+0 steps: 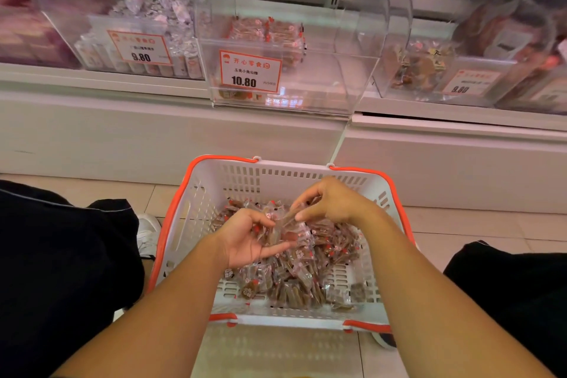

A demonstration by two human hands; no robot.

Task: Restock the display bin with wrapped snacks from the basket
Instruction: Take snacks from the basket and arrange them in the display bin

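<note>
2 bare forearms are extended from the near edge of the view over a white basket (pixel 211 193) with orange-red rims, which is set on the tiled floor (pixel 276 353) between 2 dark-trousered knees. The left hand (pixel 245 238) is held palm up above the basket's middle, fingers loosely curled under a few wrapped snacks (pixel 294 282) that are cradled there. The right hand (pixel 333 201) is raised just beside it, nearer the far wall of the basket, and a clear wrapper is pinched between its thumb and fingertips. Most of the basket's floor is covered by a heap of the brown snacks, piled toward its right side. A white shoe (pixel 148 235) is seen at the basket's left. Beyond, on a white shelf ledge, a clear display bin (pixel 337 83) is stood, tagged 10.80 (pixel 249 71); a small stock of the same snacks is seen at its back. Neighbouring bins are blurred.
</note>
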